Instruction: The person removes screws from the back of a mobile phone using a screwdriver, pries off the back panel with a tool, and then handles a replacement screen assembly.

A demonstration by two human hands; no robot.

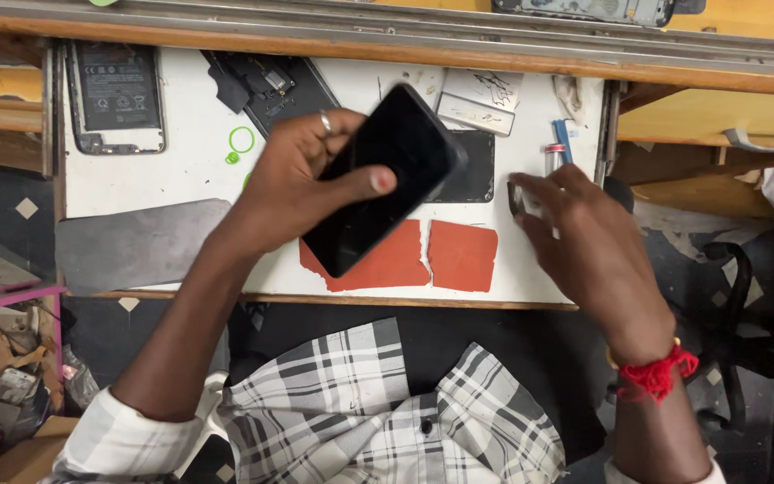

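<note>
from the head camera, looking down: the left hand (293, 184) has its grip wrapped round a black phone (382, 175), thumb pressed on the dark glass, fingers curled behind, the phone tilted and lifted above the white worktop (181, 170). the right hand (584, 237) is spread low over the right edge of the worktop, fingers loose and closed on nothing that i can make out; its fingertips come down by a small dark curved piece (514, 197), and whether they touch it i cannot tell.

what worries me: the phone is held at a slant by one hand only, high over the board, so a slip of the thumb could let it drop onto the worktop or off the near edge. the right hand sweeping in could also knock the small silver tube (553, 159) and the blue tool (564, 139) beside it.

labels and sheets: an opened phone back with a black battery (116, 90) carrying pale print lies at the far left. a white rectangular sticker (475, 115) with dark scribbles sits behind the phone. two torn orange-red pads (441, 255) lie near the front edge, a grey sheet (136, 242) at the left, and a green ring (242, 139) near the middle.
</note>
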